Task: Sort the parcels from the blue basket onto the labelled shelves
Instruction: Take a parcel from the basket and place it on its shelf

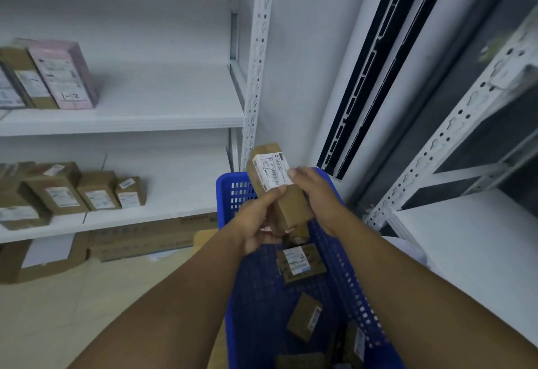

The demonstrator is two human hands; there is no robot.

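Note:
A long brown cardboard parcel point(291, 208) with a white shipping label is held up above the blue basket point(238, 194), label side towards me. My left hand point(256, 223) grips its lower left side, thumb on the label's bottom edge. My right hand point(317, 197) holds the right side, thumb pressed on the label's corner. Several more brown parcels lie in the basket, among them one with a white label point(300, 262) and a smaller one point(304, 317).
White shelves stand on the left: the upper shelf point(145, 118) carries a pink parcel point(65, 74) marked 1-2 and brown ones; the lower shelf point(116, 217) holds several brown boxes point(99, 191). Big cartons point(139, 240) sit on the floor. Another shelf unit point(465, 240) is at right.

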